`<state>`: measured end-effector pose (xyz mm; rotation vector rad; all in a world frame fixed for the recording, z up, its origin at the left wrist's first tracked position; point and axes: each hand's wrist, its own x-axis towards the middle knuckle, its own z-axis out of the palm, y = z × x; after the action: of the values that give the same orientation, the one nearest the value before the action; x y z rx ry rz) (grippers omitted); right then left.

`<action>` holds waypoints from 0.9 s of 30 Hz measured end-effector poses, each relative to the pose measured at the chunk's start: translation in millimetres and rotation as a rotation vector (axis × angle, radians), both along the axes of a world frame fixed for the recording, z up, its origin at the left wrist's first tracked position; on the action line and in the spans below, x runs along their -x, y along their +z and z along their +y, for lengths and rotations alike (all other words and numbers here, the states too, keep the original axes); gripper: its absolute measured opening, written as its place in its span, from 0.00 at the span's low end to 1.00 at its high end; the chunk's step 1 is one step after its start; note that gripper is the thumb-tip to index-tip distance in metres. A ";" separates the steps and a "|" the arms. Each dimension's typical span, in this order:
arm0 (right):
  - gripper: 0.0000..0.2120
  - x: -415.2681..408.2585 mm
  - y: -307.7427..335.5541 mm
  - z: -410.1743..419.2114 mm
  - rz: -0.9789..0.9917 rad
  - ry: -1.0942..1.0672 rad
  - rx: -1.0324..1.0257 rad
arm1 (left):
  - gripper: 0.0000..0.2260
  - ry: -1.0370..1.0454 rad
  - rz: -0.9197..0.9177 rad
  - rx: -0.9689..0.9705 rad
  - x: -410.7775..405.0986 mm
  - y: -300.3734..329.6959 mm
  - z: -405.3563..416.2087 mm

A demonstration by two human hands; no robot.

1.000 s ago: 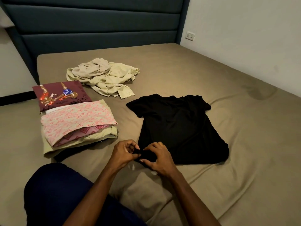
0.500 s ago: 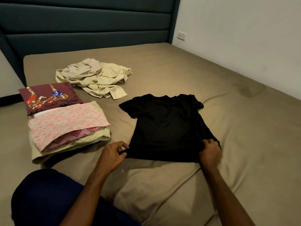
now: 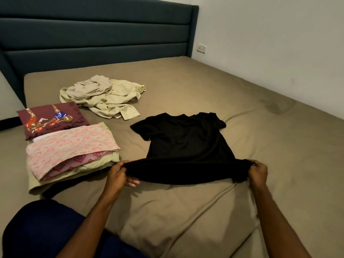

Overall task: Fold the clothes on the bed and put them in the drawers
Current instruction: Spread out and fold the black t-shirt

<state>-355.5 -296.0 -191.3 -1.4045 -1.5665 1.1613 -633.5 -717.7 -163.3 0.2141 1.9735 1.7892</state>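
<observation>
A black T-shirt (image 3: 188,144) lies spread on the olive-brown bed (image 3: 260,146), collar toward the headboard. My left hand (image 3: 119,174) pinches the left corner of its hem and my right hand (image 3: 257,171) pinches the right corner. The hem is lifted a little off the sheet and stretched between both hands. To the left sits a stack of folded clothes topped by a pink patterned piece (image 3: 72,146), with a folded maroon printed shirt (image 3: 50,118) behind it. A crumpled pile of cream garments (image 3: 104,95) lies further back.
A dark blue padded headboard (image 3: 96,34) stands at the far end and a white wall with a socket (image 3: 202,48) runs along the right. My knee in dark blue trousers (image 3: 42,229) rests at the lower left.
My hands moved apart from the middle of the hem to its two corners, then raised and stretched the hem. The camera tilted up a little.
</observation>
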 end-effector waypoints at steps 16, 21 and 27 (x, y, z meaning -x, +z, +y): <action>0.16 197.1 212.3 144.0 1.126 0.181 0.416 | 0.13 0.133 -0.212 -0.672 181.6 226.0 162.5; 0.14 271.8 330.2 189.3 1.258 0.303 0.253 | 0.13 0.133 -0.088 -0.858 242.5 339.4 226.8; 0.16 271.8 409.9 212.6 1.341 0.384 0.128 | 0.15 0.099 0.053 -0.884 244.5 418.9 238.0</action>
<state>-627.2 -83.4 218.6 -0.1249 -0.7418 1.8556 -878.0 -479.7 255.6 0.4428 1.1049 2.6306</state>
